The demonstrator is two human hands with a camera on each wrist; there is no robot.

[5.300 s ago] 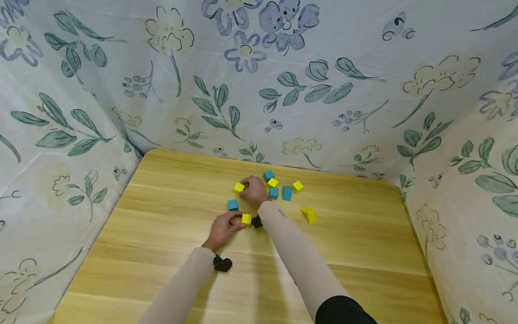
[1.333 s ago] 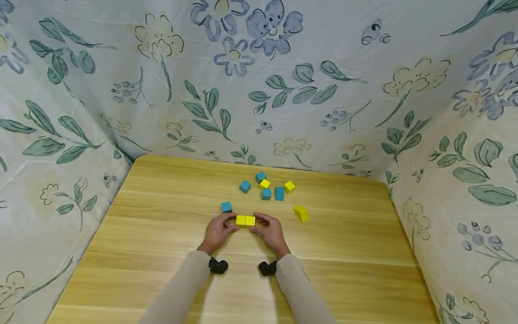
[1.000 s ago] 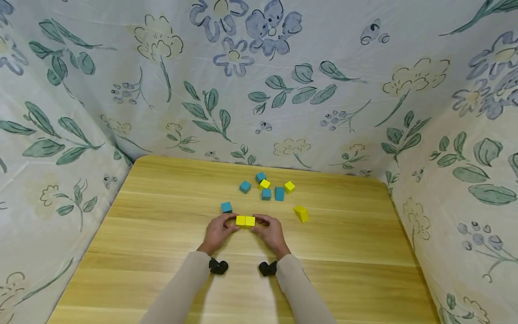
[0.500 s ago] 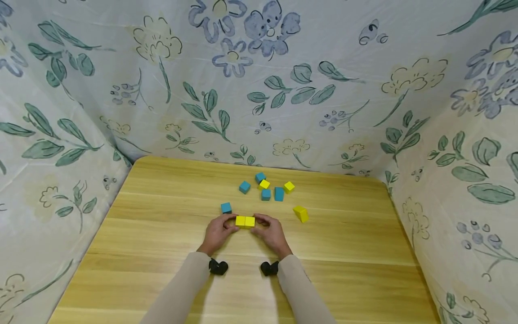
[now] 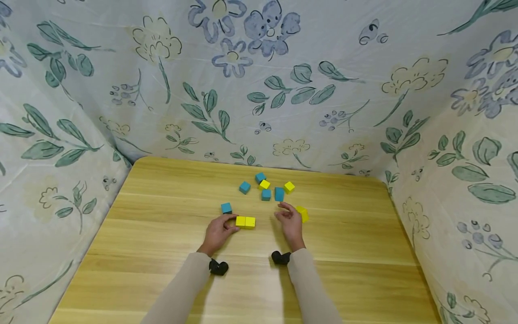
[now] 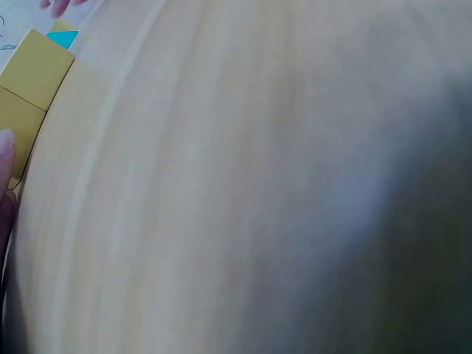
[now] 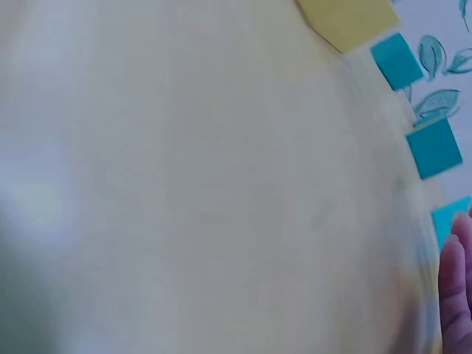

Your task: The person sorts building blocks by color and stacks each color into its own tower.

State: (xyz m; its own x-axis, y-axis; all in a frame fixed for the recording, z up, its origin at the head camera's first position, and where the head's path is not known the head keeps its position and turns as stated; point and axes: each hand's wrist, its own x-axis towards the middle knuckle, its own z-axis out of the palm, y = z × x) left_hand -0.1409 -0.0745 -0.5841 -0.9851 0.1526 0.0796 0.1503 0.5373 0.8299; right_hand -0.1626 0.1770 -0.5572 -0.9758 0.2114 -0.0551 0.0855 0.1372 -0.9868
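Two yellow cubes sit side by side, touching, in the middle of the table; I see the left yellow cube (image 5: 240, 222) and the right yellow cube (image 5: 250, 222). My left hand (image 5: 217, 231) pinches the left one between thumb and fingers; its fingertips (image 6: 6, 144) show against that cube at the left wrist view's edge. My right hand (image 5: 291, 225) is off the cubes, fingers loosely bent and holding nothing. It lies just left of a yellow wedge-like block (image 5: 304, 214), partly covering it. In the right wrist view its fingers (image 7: 453, 276) appear near a blue block (image 7: 448, 219).
Behind the hands lie a blue cube (image 5: 226, 208), another blue cube (image 5: 244, 187), a blue block (image 5: 279, 194), a yellow cube (image 5: 289, 187) and several more blocks. The wooden table (image 5: 162, 198) meets a flowered cloth (image 5: 226, 108) at the back and sides.
Earlier, my right hand brought a yellow cube from the back beside the one in my left hand. Now it has let go and moved right, towards the yellow wedge-like block. My left hand stays put.
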